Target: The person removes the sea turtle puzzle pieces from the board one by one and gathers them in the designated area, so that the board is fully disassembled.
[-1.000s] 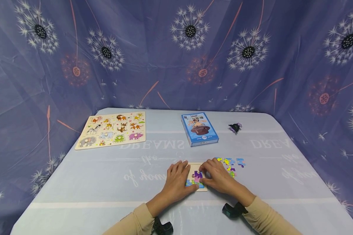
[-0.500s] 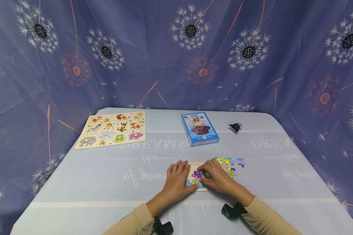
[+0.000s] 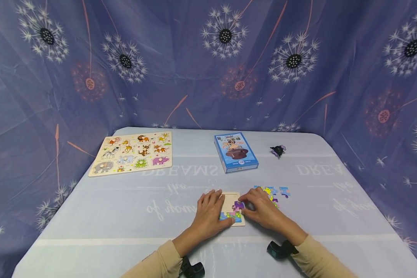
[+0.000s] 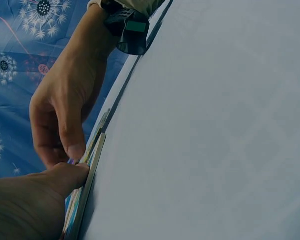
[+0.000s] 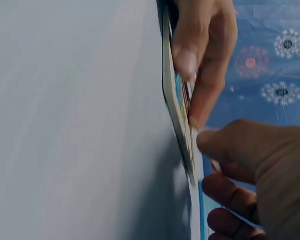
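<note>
A small wooden puzzle tray lies flat near the table's front, with blue, green and pink jigsaw pieces along its near side. My left hand holds the tray by its left side, its thumb over the near edge and its fingers toward the far left corner. Between the thumb and index finger of my right hand is a purple jigsaw piece, over the tray's right side. In the left wrist view the right hand reaches down to the tray beside the left thumb.
Loose jigsaw pieces lie right of the tray, partly behind the right hand, with one piece apart. Farther back are a blue box, a wooden animal peg puzzle and a small black-and-purple object. A patterned curtain hangs behind.
My right hand has shifted slightly to the right with the purple jigsaw piece, baring more of the tray's floor. The left hand has stayed in place on the tray.
</note>
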Available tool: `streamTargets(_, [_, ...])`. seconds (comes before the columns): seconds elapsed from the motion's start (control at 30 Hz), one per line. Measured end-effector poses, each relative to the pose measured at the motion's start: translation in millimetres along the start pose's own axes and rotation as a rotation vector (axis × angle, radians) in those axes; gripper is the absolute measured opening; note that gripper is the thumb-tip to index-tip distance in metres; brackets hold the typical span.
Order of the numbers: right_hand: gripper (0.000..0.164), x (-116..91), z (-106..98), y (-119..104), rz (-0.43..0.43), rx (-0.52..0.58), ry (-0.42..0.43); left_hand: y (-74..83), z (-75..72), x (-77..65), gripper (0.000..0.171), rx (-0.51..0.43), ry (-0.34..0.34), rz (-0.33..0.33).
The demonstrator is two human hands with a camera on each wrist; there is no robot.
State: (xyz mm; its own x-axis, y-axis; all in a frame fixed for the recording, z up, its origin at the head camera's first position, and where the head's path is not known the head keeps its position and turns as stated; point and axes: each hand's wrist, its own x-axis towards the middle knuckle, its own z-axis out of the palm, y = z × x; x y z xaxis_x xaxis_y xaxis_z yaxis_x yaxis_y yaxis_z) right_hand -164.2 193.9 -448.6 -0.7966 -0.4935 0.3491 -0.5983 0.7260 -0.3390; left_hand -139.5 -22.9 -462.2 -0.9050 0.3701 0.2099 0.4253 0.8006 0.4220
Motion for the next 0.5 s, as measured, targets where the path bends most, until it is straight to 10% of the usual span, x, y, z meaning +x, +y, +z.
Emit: streamTargets(0.5, [0.033,-41,-44,59,0.116,-0.036,0.071,-0.4,-0.2,-0.7,0.073,-0.022,0.016,0.008])
